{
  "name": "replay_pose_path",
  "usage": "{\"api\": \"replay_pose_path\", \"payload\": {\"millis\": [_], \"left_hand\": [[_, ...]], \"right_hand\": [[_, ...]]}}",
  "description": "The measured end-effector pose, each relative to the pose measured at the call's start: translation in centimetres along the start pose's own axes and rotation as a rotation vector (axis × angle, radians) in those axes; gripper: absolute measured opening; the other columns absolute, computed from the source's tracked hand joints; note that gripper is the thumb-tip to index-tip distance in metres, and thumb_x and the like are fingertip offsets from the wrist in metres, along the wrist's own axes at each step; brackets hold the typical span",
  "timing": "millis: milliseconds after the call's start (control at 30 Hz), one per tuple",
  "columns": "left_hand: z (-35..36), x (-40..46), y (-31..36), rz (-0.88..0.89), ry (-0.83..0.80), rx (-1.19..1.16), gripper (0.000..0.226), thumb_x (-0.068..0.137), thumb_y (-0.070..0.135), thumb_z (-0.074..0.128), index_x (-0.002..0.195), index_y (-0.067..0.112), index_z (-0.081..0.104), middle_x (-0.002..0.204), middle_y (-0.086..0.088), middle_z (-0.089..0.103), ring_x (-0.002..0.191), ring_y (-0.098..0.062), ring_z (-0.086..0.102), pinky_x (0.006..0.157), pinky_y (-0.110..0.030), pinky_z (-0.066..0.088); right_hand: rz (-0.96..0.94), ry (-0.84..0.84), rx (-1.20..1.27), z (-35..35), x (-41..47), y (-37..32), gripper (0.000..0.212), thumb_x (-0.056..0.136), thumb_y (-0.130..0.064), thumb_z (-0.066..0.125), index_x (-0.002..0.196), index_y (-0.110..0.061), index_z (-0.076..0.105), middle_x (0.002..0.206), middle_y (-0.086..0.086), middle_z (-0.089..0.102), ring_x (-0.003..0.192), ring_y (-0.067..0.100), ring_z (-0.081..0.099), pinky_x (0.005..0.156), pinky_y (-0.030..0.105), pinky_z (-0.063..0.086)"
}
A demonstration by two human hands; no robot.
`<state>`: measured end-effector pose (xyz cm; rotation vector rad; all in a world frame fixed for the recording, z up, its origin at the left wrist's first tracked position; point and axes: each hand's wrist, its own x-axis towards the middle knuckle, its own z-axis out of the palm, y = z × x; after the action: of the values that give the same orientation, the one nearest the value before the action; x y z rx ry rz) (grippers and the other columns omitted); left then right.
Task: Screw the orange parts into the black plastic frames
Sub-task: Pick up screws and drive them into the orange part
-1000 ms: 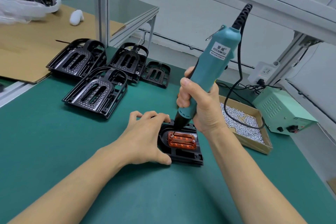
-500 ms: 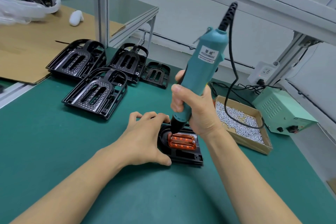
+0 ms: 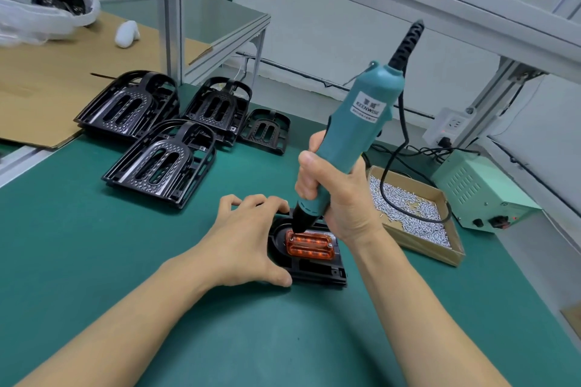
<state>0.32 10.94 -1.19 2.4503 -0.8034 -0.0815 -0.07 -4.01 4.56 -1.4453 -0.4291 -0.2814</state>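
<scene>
Pressing down on the near-left edge of a black plastic frame (image 3: 317, 272), the left hand (image 3: 248, 242) lies flat and spread, thumb at the front edge and fingertips curled over the far rim; the frame rests on the green mat (image 3: 94, 261), and an orange part (image 3: 309, 244) sits in its middle, glowing translucent; the right hand (image 3: 341, 198) is wrapped tight around a teal electric screwdriver (image 3: 352, 141), fingers pressed together on the grip, the tool tilted with its top leaning right and away; its black tip meets the orange part's far-left corner; just right of the hand stands a shallow cardboard box (image 3: 440, 256) full of small silver screws (image 3: 405, 210), with the tool's black cable looping over it; beyond the box sits a pale green power unit (image 3: 478, 188); farther back on the left, well apart from the work, stacks of black frames (image 3: 163, 163) lie together on the mat, one stack partly on a cardboard sheet (image 3: 37, 97); a metal post (image 3: 168, 9) rises behind them.
</scene>
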Motion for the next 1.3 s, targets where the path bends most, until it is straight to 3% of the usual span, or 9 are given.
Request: {"api": "replay_pose_path", "payload": {"millis": [200, 300, 500, 733, 933, 1133, 1200, 1300], "left_hand": [[-0.1, 0.0, -0.1, 0.024, -0.012, 0.013, 0.095, 0.046, 0.063, 0.075, 0.127, 0.039, 0.031, 0.123, 0.016, 0.037, 0.088, -0.004, 0.007, 0.094, -0.024, 0.015], [0.0, 0.0, -0.2, 0.027, -0.008, 0.011, 0.097, 0.046, 0.062, 0.076, 0.129, 0.038, 0.031, 0.128, 0.015, 0.038, 0.09, -0.002, 0.007, 0.096, -0.024, 0.015], [0.2, 0.0, -0.1, 0.043, -0.017, 0.023, 0.1, 0.045, 0.064, 0.075, 0.132, 0.039, 0.031, 0.133, 0.016, 0.037, 0.088, -0.001, 0.006, 0.096, -0.024, 0.015], [0.2, 0.6, 0.3, 0.113, -0.039, 0.084, 0.095, 0.044, 0.062, 0.074, 0.125, 0.037, 0.033, 0.123, 0.014, 0.043, 0.087, 0.0, 0.011, 0.09, -0.024, 0.012], [0.1, 0.7, 0.1, 0.074, -0.106, 0.053, 0.097, 0.046, 0.061, 0.077, 0.129, 0.04, 0.03, 0.125, 0.014, 0.039, 0.089, -0.008, 0.011, 0.091, -0.023, 0.016], [0.0, 0.6, 0.0, 0.06, -0.119, 0.009, 0.092, 0.047, 0.059, 0.077, 0.125, 0.047, 0.03, 0.122, 0.016, 0.035, 0.089, -0.011, 0.01, 0.089, -0.021, 0.019], [0.1, 0.5, -0.1, 0.057, -0.12, -0.002, 0.092, 0.048, 0.058, 0.078, 0.126, 0.047, 0.029, 0.124, 0.017, 0.034, 0.09, -0.009, 0.008, 0.091, -0.022, 0.018], [0.1, 0.3, -0.1, 0.079, -0.098, -0.004, 0.094, 0.05, 0.057, 0.078, 0.13, 0.045, 0.03, 0.127, 0.017, 0.034, 0.088, -0.001, 0.004, 0.095, -0.022, 0.015]], "right_hand": [[0.028, -0.05, 0.034, 0.0, -0.4, -0.2, 0.015, 0.078, -0.01, 0.065, 0.088, -0.019, 0.058, 0.047, -0.004, 0.049, 0.042, 0.014, 0.041, 0.052, 0.024, 0.042], [0.009, 0.023, 0.04, 0.0, -0.7, -0.3, 0.019, 0.077, -0.012, 0.066, 0.093, -0.019, 0.061, 0.048, -0.003, 0.049, 0.043, 0.015, 0.042, 0.053, 0.026, 0.042], [-0.096, 0.298, 0.066, 0.4, -2.0, -0.1, 0.014, 0.083, -0.008, 0.066, 0.091, -0.02, 0.062, 0.053, -0.002, 0.047, 0.045, 0.016, 0.041, 0.051, 0.027, 0.041], [-0.047, 0.286, -0.132, 0.6, -1.6, -1.2, 0.012, 0.083, -0.009, 0.066, 0.085, -0.02, 0.063, 0.052, -0.001, 0.049, 0.046, 0.017, 0.043, 0.054, 0.028, 0.042], [0.024, 0.738, -0.009, 1.0, -0.6, -0.9, 0.016, 0.086, -0.001, 0.064, 0.081, -0.013, 0.055, 0.048, 0.0, 0.045, 0.044, 0.016, 0.039, 0.051, 0.029, 0.036], [-0.086, 0.504, -0.01, -0.8, 0.2, -5.6, 0.012, 0.081, -0.008, 0.065, 0.079, -0.019, 0.06, 0.051, -0.004, 0.046, 0.041, 0.012, 0.04, 0.046, 0.022, 0.037], [-0.115, 0.518, -0.068, -2.4, 0.8, -8.2, 0.014, 0.084, -0.01, 0.066, 0.077, -0.02, 0.059, 0.054, -0.004, 0.048, 0.043, 0.011, 0.042, 0.047, 0.022, 0.039], [-0.112, 0.67, -0.142, -4.7, -0.3, -9.8, 0.014, 0.088, -0.016, 0.068, 0.081, -0.02, 0.056, 0.058, -0.003, 0.05, 0.047, 0.012, 0.045, 0.05, 0.024, 0.041]]}}
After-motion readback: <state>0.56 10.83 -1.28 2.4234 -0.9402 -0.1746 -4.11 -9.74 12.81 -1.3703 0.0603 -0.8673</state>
